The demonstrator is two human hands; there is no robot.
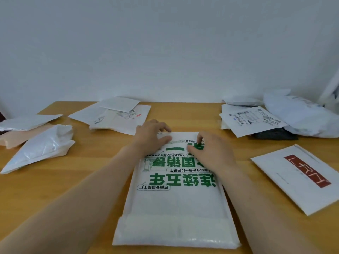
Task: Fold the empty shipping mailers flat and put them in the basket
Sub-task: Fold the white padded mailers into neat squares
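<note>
left hand [150, 136], right hand [211, 153], far mailer [176, 202] edge

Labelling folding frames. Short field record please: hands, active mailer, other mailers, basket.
left hand: grips far edge of green-print mailer
right hand: fingers bent on same mailer, grip unclear
green-print mailer: lies flat on table
red-logo mailer: to its right, apart
other mailers: left heap, right heap
basket: not in view

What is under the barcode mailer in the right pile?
Under the barcode mailer, a dark item sticks out at its near edge and white mailers show at its left edge. Whatever lies beneath its middle is covered.
</note>
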